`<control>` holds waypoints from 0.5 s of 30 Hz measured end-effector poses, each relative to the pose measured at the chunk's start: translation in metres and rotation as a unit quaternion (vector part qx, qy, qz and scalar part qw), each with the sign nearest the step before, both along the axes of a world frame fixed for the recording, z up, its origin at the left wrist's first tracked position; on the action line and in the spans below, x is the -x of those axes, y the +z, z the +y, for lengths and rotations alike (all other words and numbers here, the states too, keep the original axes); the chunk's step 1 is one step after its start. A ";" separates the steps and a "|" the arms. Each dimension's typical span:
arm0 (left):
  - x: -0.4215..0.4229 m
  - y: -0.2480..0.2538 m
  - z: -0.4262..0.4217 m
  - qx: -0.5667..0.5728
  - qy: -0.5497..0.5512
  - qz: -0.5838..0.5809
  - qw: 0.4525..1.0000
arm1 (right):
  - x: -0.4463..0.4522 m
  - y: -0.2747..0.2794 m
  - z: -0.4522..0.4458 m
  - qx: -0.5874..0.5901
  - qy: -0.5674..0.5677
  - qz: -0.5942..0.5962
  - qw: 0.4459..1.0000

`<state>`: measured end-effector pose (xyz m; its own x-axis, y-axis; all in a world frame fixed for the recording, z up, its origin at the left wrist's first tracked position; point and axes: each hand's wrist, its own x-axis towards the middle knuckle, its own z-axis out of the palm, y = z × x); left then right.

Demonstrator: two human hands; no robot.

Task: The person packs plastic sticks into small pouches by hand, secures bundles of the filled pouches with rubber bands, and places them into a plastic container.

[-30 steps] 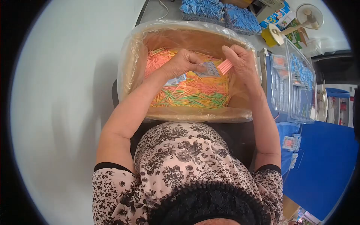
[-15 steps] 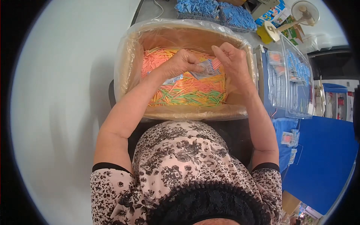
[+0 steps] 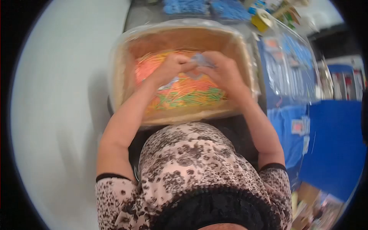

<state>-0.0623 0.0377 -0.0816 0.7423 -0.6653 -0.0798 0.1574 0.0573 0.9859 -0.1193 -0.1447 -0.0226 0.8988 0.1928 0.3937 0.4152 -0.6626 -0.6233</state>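
Note:
A box lined with clear plastic [image 3: 126, 50] stands before me, holding a mass of thin coloured sticks [image 3: 191, 97] in pink, orange, yellow and green. Over the sticks, a small clear plastic bag with blue print [image 3: 199, 59] is between my hands. My left hand [image 3: 170, 71] is closed on the bag's left side, fingers pinched. From the other side my right hand [image 3: 226, 73] grips it with bent fingers. Motion blur hides the bag's contents. Another printed bag [image 3: 169, 84] lies on the sticks beside my left wrist.
Bundles of blue packaging [image 3: 186, 7] lie behind the box. To the right, a clear plastic tray [image 3: 287, 73] holds bags, some with pink contents. A small packet [image 3: 298, 127] rests on blue material nearer me. A white wall [image 3: 57, 96] is at the left.
My right hand has come down and left to the bag; the pink sticks it held are no longer clearly visible. My hands are closer together. The whole view has shifted and blurred.

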 end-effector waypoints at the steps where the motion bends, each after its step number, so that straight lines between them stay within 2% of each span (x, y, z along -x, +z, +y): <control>1: 0.000 0.001 0.002 -0.019 -0.010 0.028 0.999 | 0.000 0.002 -0.003 0.009 -0.030 -0.002 1.000; 3: 0.003 0.023 0.003 -0.104 -0.016 -0.048 0.993 | 0.009 0.009 -0.029 0.016 0.013 -0.050 0.999; 5: -0.008 0.013 0.010 -0.225 -0.019 -0.173 0.959 | 0.043 0.044 -0.083 0.008 -0.082 -0.011 0.997; 6: -0.018 -0.002 0.019 -0.310 -0.042 -0.190 0.931 | 0.064 0.069 -0.107 -0.012 -0.130 0.023 0.991; 9: -0.022 -0.011 0.041 -0.529 -0.076 -0.256 0.806 | 0.133 0.114 -0.191 -0.077 -0.242 0.073 0.964; 11: -0.029 -0.041 0.054 -0.647 -0.087 -0.295 0.698 | 0.175 0.121 -0.243 -0.128 -0.354 0.079 0.923; 13: -0.020 -0.053 0.054 -0.624 -0.076 -0.302 0.716 | 0.217 0.106 -0.304 -0.075 -0.443 0.105 0.887; 14: -0.016 -0.056 0.055 -0.611 -0.065 -0.302 0.729 | 0.232 0.096 -0.326 -0.074 -0.446 0.102 0.886; 15: -0.016 -0.059 0.054 -0.598 -0.055 -0.302 0.740 | 0.244 0.085 -0.346 0.004 -0.491 0.167 0.855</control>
